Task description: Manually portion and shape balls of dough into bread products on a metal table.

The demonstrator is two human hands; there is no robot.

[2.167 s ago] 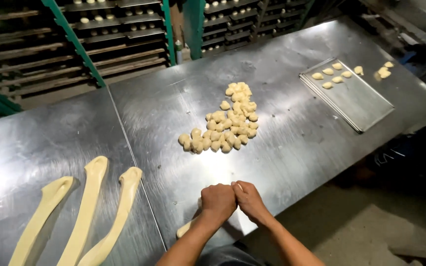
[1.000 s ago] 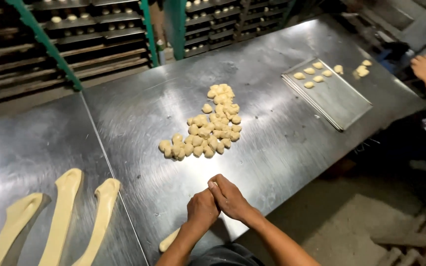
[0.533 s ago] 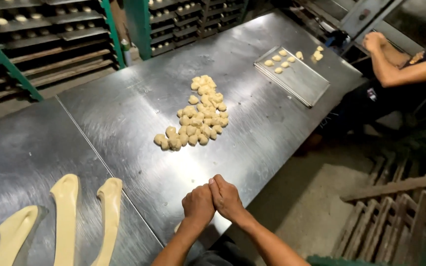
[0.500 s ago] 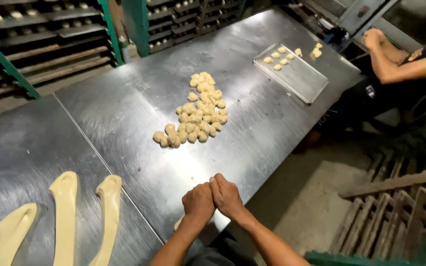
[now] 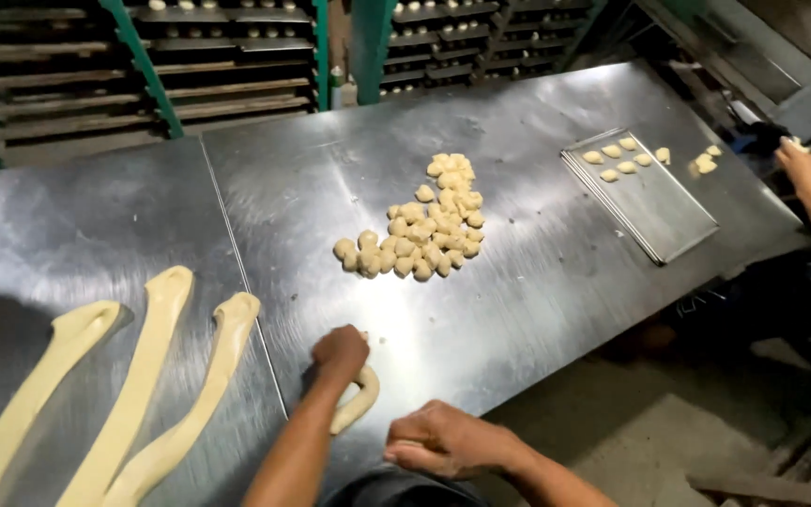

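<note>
The left hand (image 5: 340, 349) is closed on the upper end of a short dough rope (image 5: 357, 401) near the front edge of the steel table (image 5: 537, 282); the rope's long axis curves from that grip toward 5 o'clock. The right hand (image 5: 443, 439), loosely curled, apparently around a dough piece, hangs just off the edge at 4 o'clock from the rope. The pile of cut dough pieces (image 5: 424, 230) sits well apart at 1 o'clock.

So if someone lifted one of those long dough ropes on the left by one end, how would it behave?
The long dough ropes would probably sag and stretch: they lie in soft curves on the steel table. They look thick, so likely heavy for their width. The left hand bends a shorter dough piece easily, suggesting floppiness.
</note>
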